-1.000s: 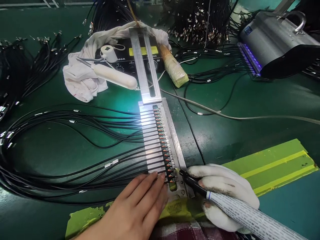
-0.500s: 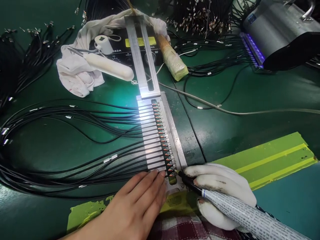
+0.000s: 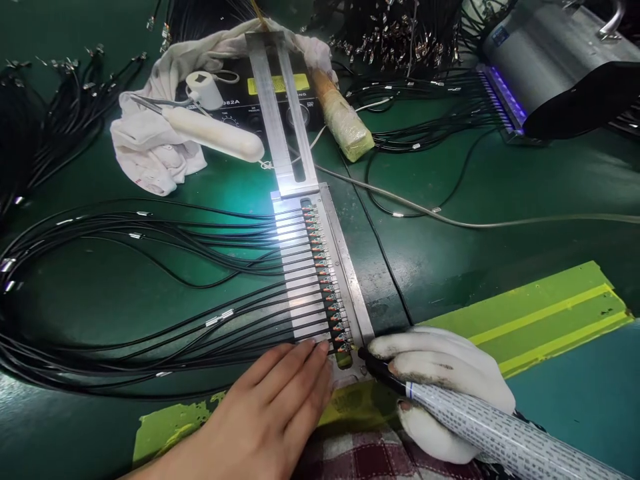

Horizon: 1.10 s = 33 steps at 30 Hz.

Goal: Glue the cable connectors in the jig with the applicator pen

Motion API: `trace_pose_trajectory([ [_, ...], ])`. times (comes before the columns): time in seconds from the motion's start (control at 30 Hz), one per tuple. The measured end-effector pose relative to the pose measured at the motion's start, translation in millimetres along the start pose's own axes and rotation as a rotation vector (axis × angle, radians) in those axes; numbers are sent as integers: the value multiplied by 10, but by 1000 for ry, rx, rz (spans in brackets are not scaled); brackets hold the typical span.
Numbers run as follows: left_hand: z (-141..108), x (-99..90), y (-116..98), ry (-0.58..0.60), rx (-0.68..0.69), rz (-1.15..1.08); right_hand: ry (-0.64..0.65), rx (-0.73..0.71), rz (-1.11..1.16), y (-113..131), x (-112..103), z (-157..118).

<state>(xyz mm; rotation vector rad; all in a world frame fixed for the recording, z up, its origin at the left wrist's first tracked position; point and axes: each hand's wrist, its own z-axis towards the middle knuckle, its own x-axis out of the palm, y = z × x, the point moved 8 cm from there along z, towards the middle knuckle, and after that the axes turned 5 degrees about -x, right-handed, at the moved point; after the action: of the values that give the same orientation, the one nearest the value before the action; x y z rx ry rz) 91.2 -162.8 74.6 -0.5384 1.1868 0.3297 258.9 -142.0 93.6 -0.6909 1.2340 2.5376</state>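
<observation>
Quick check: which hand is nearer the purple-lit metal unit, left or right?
Right. The gloved right hand, holding the printed tube, is on the unit's near side; the bare left hand is farther away, to the left, fingertips over the black cables.

That head-worn camera looks forward and down from the near edge of the table [image 3: 465,273]. It sits quite close.
</observation>
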Motion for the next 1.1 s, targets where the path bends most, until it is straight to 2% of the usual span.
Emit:
trace_pose_trajectory([
  [0.07,20,-29,-4,-8,1,-3,1,-6,-4,10,-2,28],
  [0.17,48,-25,1,50,-5,0,6,-11,-5,21,1,62],
  [0.3,67,-73,-1,28,1,-1,-10,-7,-5,19,-4,47],
  [0.4,61,-20,-1,69,-3,15,-14,4,1,4,-4,2],
  [0.57,54,-75,-4,-33,-5,-6,-10,10,16,-15,-5,-28],
  [0.7,52,-30,5,50,-14,7,-4,18,4,-31,1,-10],
  [0.83,10,-45,2,-17,-3,-8,24,20,1,-43,22,-11],
  [0.97,31,-4,-5,30,5,-13,24,19,9,-51,19,-25],
  [1.1,133,-44,-3,43,-6,-21,28,26,6,-54,22,-24],
])
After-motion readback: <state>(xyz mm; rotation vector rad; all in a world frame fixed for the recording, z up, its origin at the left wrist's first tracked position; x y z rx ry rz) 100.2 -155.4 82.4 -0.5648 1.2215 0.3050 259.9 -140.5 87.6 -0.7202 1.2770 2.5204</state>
